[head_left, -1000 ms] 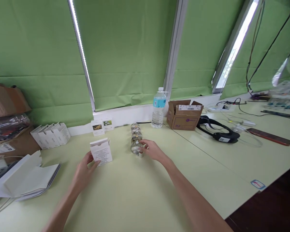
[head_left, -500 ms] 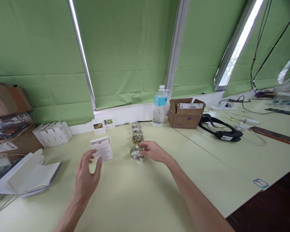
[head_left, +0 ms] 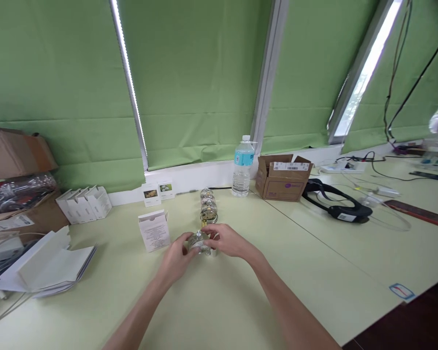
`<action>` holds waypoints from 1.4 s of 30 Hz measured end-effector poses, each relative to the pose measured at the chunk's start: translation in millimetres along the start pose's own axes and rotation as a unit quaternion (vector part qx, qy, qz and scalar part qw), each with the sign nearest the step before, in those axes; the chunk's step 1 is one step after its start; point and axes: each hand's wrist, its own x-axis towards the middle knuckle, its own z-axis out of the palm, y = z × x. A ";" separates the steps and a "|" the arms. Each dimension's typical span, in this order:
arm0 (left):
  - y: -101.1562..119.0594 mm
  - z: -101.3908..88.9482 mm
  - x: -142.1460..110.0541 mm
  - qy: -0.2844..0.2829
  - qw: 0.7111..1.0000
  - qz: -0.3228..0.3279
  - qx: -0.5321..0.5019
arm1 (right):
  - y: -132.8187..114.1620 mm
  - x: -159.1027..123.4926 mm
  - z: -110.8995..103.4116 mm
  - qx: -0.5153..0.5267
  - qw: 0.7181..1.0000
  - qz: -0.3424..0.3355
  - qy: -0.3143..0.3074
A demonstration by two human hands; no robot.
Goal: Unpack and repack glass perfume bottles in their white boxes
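Observation:
A round clear glass bottle (head_left: 198,241) with a silver cap sits at the near end of a short row of similar glass bottles (head_left: 208,210) on the pale green table (head_left: 211,301). My left hand (head_left: 175,262) and my right hand (head_left: 229,241) both close their fingers around this nearest bottle, one from each side. A small white printed box (head_left: 154,230) with its top flap open stands upright just left of my left hand, untouched.
Flat white cartons (head_left: 44,265) lie at the left, with white boxes (head_left: 84,203) and brown cardboard behind them. Two small cards (head_left: 156,191), a water bottle (head_left: 243,166) and a cardboard box (head_left: 282,177) stand by the window sill. A black headset (head_left: 337,206) and cables lie at the right.
My left hand let go of the white box and moved right to the nearest glass bottle. My right hand stayed on that bottle, which has slid a little nearer to me.

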 end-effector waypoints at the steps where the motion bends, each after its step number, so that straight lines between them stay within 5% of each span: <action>1: 1.1 1.6 1.8 -0.002 1.000 -0.003 -0.001 | -0.7 -1.3 -1.3 -0.007 1.000 0.004 0.000; 11: -22.5 -20.1 -17.3 0.009 0.999 -0.015 -0.043 | -7.9 -14.4 -3.2 -0.148 0.987 0.045 -0.038; 18: -30.6 -18.9 -20.9 0.023 0.998 -0.008 -0.066 | -5.5 -16.0 -3.0 -0.202 0.978 0.060 0.004; 28: -34.4 -18.0 -22.4 0.014 0.998 -0.007 -0.063 | -15.7 -10.6 27.5 -0.320 0.946 -0.049 0.015; 33: -32.2 -18.0 -23.4 0.021 0.997 -0.005 -0.069 | -19.9 -6.8 28.2 -0.302 0.951 -0.054 0.028; 37: -29.6 -18.1 -24.5 0.021 0.997 -0.008 -0.072 | -38.1 -5.4 29.0 -0.152 0.976 -0.085 0.129; 42: -29.1 -18.0 -24.7 0.023 0.998 -0.012 -0.062 | -58.4 -0.2 42.9 -0.082 0.968 -0.135 0.196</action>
